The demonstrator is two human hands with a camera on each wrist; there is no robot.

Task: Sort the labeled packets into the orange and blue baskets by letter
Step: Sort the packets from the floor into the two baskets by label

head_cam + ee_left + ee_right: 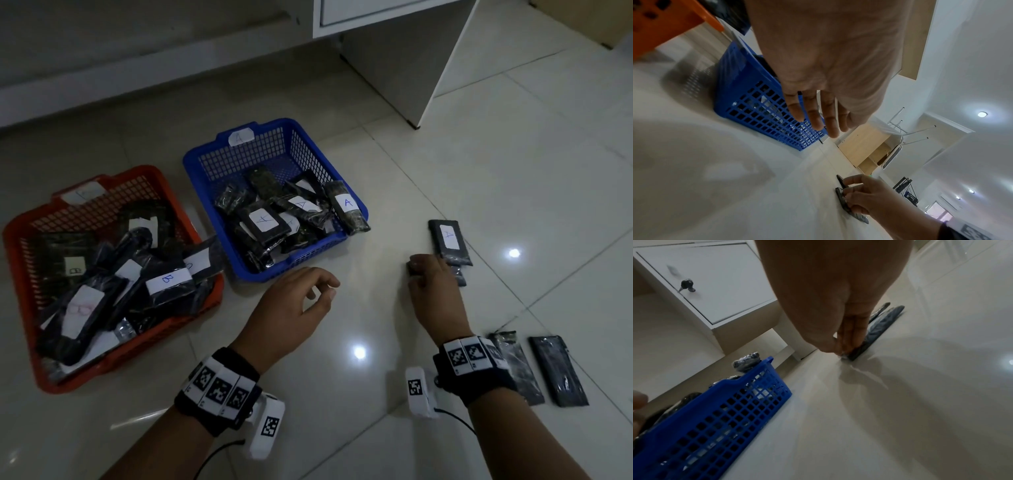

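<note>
The orange basket (pixel 20 236) on the left holds several dark packets, one of them labelled B (pixel 168 279). To its right, the blue basket (pixel 205 161), tagged A, holds several A packets (pixel 347 204). On the floor to the right lies a packet labelled A (pixel 449 240). Just below it, my right hand (pixel 421 274) pinches the end of a dark packet (pixel 410 269) that lies flat on the tiles; its label is hidden. The right wrist view shows thumb and fingers (pixel 838 348) closed on that packet's edge (pixel 861 347). My left hand (pixel 322 291) hovers empty near the blue basket, fingers relaxed.
Two more dark packets (pixel 517 366) (pixel 556 370) lie face down on the floor by my right wrist. A white cabinet (pixel 394 51) stands behind the baskets, its side panel reaching the floor at the upper right. Glossy tiles surround everything.
</note>
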